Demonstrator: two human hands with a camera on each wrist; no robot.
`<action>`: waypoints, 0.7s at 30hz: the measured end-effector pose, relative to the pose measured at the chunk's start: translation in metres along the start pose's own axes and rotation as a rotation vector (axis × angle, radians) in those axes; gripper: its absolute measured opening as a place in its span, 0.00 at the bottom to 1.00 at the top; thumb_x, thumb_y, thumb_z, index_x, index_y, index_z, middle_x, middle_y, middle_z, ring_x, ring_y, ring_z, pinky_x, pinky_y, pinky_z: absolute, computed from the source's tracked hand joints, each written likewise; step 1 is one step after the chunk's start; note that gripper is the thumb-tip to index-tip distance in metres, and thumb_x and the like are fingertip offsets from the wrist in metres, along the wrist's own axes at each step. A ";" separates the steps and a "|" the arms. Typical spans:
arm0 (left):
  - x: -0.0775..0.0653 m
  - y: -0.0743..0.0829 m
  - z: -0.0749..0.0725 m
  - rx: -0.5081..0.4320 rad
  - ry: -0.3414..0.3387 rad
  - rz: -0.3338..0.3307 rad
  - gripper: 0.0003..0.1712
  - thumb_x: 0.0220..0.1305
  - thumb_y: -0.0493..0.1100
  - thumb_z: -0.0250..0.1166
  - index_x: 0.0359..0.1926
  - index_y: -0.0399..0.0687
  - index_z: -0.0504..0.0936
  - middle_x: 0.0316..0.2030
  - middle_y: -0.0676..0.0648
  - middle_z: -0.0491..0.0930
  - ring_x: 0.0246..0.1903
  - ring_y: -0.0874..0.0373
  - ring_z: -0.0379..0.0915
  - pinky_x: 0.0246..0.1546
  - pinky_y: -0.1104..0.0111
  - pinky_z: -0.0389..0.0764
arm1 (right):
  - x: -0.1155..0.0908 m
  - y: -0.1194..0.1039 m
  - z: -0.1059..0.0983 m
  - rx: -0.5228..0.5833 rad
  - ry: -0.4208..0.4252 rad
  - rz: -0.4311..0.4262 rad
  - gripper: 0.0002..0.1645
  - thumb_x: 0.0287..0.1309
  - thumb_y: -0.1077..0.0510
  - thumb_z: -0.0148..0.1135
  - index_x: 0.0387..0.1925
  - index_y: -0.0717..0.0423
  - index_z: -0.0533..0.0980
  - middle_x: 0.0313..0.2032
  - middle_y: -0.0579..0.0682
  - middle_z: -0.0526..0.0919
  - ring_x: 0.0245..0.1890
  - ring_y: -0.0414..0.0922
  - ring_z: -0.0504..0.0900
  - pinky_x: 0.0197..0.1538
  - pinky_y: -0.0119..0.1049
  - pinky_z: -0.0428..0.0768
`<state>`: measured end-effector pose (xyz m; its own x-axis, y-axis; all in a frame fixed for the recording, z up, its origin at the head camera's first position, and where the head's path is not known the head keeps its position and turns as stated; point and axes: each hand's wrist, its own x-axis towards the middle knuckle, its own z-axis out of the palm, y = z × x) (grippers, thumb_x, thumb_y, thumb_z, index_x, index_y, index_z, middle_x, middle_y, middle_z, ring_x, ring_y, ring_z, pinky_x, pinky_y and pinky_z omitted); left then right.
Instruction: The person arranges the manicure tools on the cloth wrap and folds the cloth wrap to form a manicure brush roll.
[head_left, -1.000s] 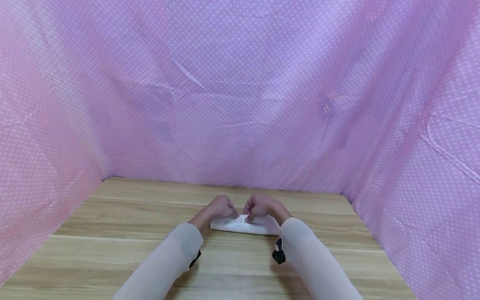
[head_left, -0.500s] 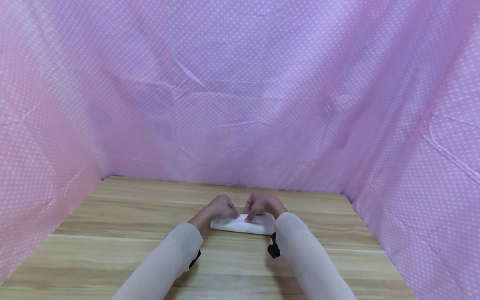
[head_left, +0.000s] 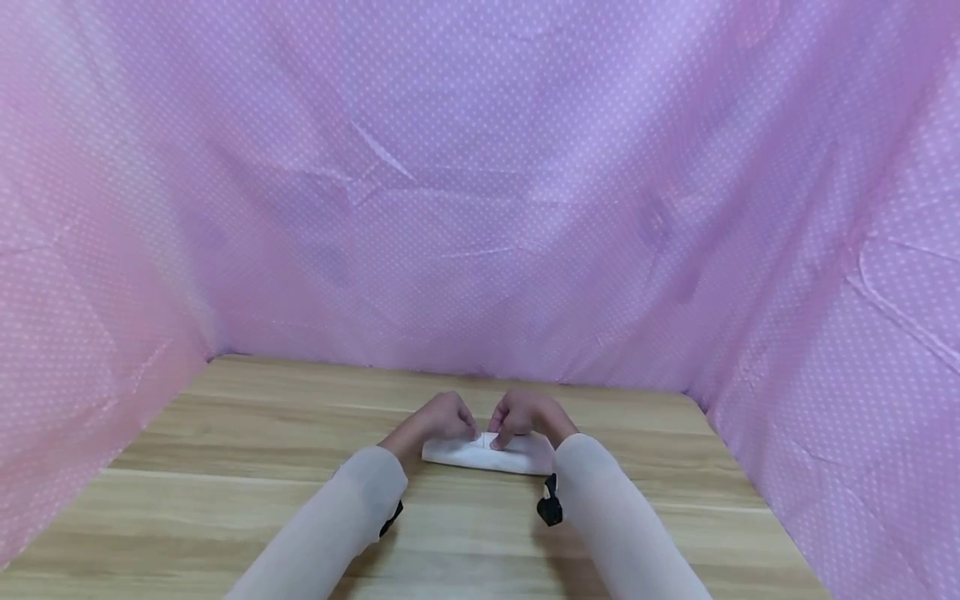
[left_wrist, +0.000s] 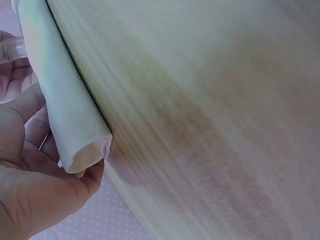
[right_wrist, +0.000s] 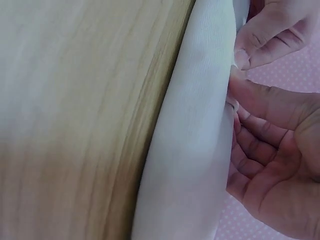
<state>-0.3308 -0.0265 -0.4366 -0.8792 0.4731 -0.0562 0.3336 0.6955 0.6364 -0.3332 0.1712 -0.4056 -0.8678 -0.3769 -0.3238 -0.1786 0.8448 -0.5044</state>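
A white, finely ribbed cloth (head_left: pixel 487 457), folded into a long narrow strip, lies crosswise on the wooden table in the head view. My left hand (head_left: pixel 447 415) grips its far edge just left of the middle. In the left wrist view, the fingers of that hand (left_wrist: pixel 45 170) reach under the rolled cloth (left_wrist: pixel 70 95), whose end shows as an open loop. My right hand (head_left: pixel 523 412) pinches the far edge just right of the middle, thumb on top. The right wrist view shows both thumbs close together at the edge of the cloth (right_wrist: pixel 190 125).
The wood-grain table (head_left: pixel 262 500) spreads out around the cloth. Pink polka-dot fabric (head_left: pixel 480 208) hangs behind it and along both sides. Light sleeves cover both forearms, and a dark wrist device (head_left: pixel 550 500) shows below the right cuff.
My right forearm and cuff have shifted a little to the left since a second ago. Both hands keep their hold on the cloth, which has stayed in place.
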 end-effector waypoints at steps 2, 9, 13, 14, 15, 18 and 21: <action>0.000 0.000 0.001 0.013 -0.003 0.010 0.02 0.60 0.41 0.75 0.33 0.48 0.92 0.38 0.51 0.89 0.44 0.56 0.82 0.53 0.58 0.79 | -0.001 0.004 0.002 0.023 -0.004 -0.036 0.09 0.50 0.58 0.80 0.33 0.51 0.86 0.31 0.42 0.84 0.37 0.40 0.76 0.51 0.39 0.74; 0.000 -0.001 0.001 0.047 -0.018 0.089 0.03 0.62 0.41 0.75 0.32 0.48 0.91 0.33 0.53 0.88 0.36 0.61 0.80 0.48 0.62 0.80 | -0.002 0.012 0.001 0.136 -0.063 -0.127 0.11 0.54 0.64 0.76 0.40 0.58 0.85 0.33 0.44 0.85 0.36 0.39 0.77 0.47 0.33 0.75; 0.001 -0.005 0.000 0.035 -0.033 0.146 0.04 0.59 0.41 0.76 0.33 0.47 0.90 0.29 0.55 0.86 0.32 0.63 0.78 0.41 0.67 0.80 | -0.003 0.016 -0.001 0.159 -0.077 -0.128 0.12 0.55 0.64 0.75 0.42 0.59 0.85 0.35 0.45 0.86 0.38 0.39 0.79 0.48 0.33 0.76; 0.001 -0.006 -0.001 0.025 -0.044 0.156 0.04 0.59 0.41 0.77 0.33 0.47 0.89 0.29 0.55 0.85 0.32 0.64 0.77 0.41 0.68 0.80 | -0.003 0.017 -0.002 0.160 -0.078 -0.126 0.12 0.55 0.63 0.75 0.42 0.59 0.85 0.35 0.45 0.86 0.38 0.40 0.80 0.48 0.33 0.76; 0.001 -0.007 -0.002 0.017 -0.055 0.166 0.05 0.59 0.41 0.77 0.34 0.47 0.89 0.29 0.55 0.85 0.32 0.64 0.77 0.41 0.68 0.80 | -0.003 0.017 -0.002 0.162 -0.078 -0.125 0.12 0.55 0.63 0.75 0.42 0.58 0.85 0.35 0.45 0.86 0.38 0.40 0.80 0.48 0.34 0.76; 0.000 -0.011 -0.004 -0.003 -0.084 0.186 0.06 0.59 0.41 0.77 0.36 0.46 0.88 0.30 0.55 0.85 0.33 0.64 0.78 0.42 0.69 0.80 | -0.003 0.018 -0.002 0.160 -0.076 -0.125 0.11 0.56 0.63 0.75 0.42 0.58 0.85 0.35 0.45 0.86 0.38 0.40 0.80 0.48 0.34 0.76; 0.000 -0.012 -0.005 0.003 -0.092 0.211 0.05 0.60 0.40 0.76 0.37 0.45 0.89 0.31 0.55 0.85 0.33 0.64 0.78 0.41 0.70 0.80 | -0.003 0.016 -0.003 0.156 -0.074 -0.129 0.11 0.56 0.63 0.75 0.41 0.58 0.85 0.35 0.45 0.86 0.38 0.40 0.80 0.48 0.34 0.76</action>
<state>-0.3364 -0.0379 -0.4405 -0.7553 0.6554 0.0083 0.5081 0.5775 0.6390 -0.3344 0.1872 -0.4105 -0.8049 -0.5097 -0.3037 -0.2072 0.7210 -0.6612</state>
